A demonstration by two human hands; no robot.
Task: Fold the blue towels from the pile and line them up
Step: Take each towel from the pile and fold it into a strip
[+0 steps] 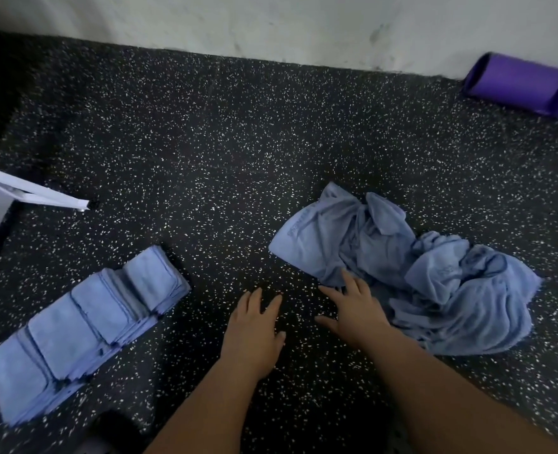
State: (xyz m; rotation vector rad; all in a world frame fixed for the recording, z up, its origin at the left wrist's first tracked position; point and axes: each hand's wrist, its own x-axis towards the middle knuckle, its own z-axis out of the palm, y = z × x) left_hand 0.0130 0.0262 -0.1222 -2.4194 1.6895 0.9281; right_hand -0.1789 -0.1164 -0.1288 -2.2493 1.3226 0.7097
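Your left hand [254, 329] and right hand [353, 309] are open, fingers spread, holding nothing. Six or so folded towels [84, 319] sit lined up near left; the pile [418, 273] at right likely holds several more.

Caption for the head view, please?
Left hand and right hand open between row of folded towels and crumpled pile on speckled floor.
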